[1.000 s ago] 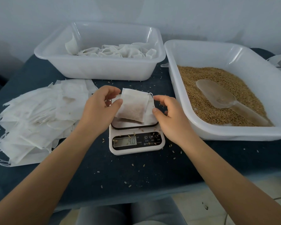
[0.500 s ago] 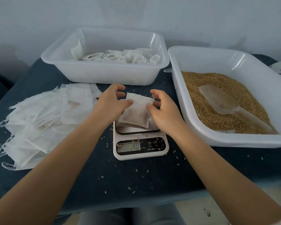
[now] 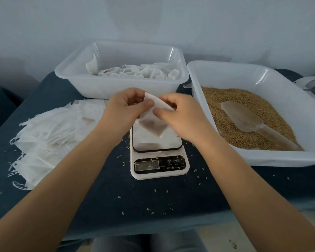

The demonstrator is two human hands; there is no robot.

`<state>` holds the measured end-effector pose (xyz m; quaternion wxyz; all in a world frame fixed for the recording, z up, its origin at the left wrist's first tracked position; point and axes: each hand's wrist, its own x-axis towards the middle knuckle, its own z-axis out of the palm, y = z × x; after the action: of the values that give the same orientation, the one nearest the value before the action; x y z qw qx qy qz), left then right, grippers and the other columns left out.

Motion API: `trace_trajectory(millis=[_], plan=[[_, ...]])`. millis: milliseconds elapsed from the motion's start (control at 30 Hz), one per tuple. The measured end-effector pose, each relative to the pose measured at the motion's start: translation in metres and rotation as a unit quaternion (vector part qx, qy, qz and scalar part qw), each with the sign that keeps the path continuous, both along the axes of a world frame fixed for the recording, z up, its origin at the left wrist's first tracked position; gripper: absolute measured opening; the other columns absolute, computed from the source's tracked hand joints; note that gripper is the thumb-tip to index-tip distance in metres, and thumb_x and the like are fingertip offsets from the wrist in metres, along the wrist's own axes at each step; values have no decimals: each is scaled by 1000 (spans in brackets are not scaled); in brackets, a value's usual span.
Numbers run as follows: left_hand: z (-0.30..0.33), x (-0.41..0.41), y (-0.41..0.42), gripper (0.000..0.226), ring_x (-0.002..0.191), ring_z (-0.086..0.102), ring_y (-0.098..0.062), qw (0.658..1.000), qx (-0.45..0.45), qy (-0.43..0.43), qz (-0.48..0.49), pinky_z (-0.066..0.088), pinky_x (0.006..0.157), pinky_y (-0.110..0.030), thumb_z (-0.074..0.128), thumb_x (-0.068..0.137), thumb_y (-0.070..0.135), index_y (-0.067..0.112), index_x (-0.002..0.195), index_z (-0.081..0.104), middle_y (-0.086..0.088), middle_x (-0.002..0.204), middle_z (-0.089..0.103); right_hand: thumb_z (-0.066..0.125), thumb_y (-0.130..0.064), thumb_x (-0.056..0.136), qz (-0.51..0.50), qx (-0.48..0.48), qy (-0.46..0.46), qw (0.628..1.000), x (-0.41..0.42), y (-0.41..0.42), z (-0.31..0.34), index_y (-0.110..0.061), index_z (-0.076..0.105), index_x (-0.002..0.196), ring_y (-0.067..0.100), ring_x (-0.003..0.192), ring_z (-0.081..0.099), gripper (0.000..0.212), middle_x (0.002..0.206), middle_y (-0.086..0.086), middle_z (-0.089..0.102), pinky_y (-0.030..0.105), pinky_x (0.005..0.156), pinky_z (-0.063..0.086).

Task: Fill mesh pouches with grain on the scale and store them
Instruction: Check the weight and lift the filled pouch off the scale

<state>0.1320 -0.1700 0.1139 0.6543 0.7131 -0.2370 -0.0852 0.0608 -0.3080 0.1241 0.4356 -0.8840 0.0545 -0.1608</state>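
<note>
One pouch (image 3: 154,118) is in work just now, and we hold it between both hands above the scale (image 3: 157,151); the left hand (image 3: 125,110) pinches its upper edge between thumb and curled fingers, and the right hand (image 3: 178,116) pinches the edge just beside it, so each grip is closed on the fabric; the pouch hangs tilted, its lower corner dark with grain and close over the plate, though we cannot tell whether it touches; we judge the filling of this one done and the closing of its mouth in hand, with storing yet to come; the scale's display is too blurred to read.

Of the whole task we judge a good part left; the back tub (image 3: 120,88) holds a shallow layer of white pouches, crumpled and apparently filled, while a large heap of flat pouches (image 3: 51,135) lies on the bench (image 3: 107,200) to the left, still to be filled; the right tub (image 3: 262,157) holds a broad bed of grain (image 3: 225,104), and a clear scoop (image 3: 244,119) lies on it, untouched by either hand; stray grains are scattered over the bench around the scale and on its face.
</note>
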Motion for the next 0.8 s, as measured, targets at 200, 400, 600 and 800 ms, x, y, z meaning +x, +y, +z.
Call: trace_trajectory(millis=[200,400,600,800], plan=[[22,-4,4,14,66,55,-14,998,-67,-10,-4,42,59,-26,66,84,12,23,76,64,2,71,61,64,-29,86,21,-156,69,985,0,-8,45,-12,56,66,7,47,37,27,55,-5,42,17,42,25],[28,-4,3,9,80,58,-19,995,-99,-2,-21,47,78,-41,62,88,7,15,83,60,-8,85,60,63,-27,87,55,-213,73,973,7,-12,71,-4,60,76,9,50,35,25,59,-3,40,19,44,27],[22,3,3,10,73,64,-6,997,-73,-22,-15,52,66,-20,65,85,8,16,91,64,11,77,69,64,-27,88,83,-226,79,967,20,-19,87,-3,63,83,9,53,33,25,60,-2,39,19,44,23],[17,10,2,11,83,67,-13,998,-65,-20,-7,55,79,-29,66,85,10,17,93,67,7,83,71,66,-28,87,98,-228,82,965,31,-21,88,-20,61,73,5,53,37,17,59,-8,43,13,44,26]])
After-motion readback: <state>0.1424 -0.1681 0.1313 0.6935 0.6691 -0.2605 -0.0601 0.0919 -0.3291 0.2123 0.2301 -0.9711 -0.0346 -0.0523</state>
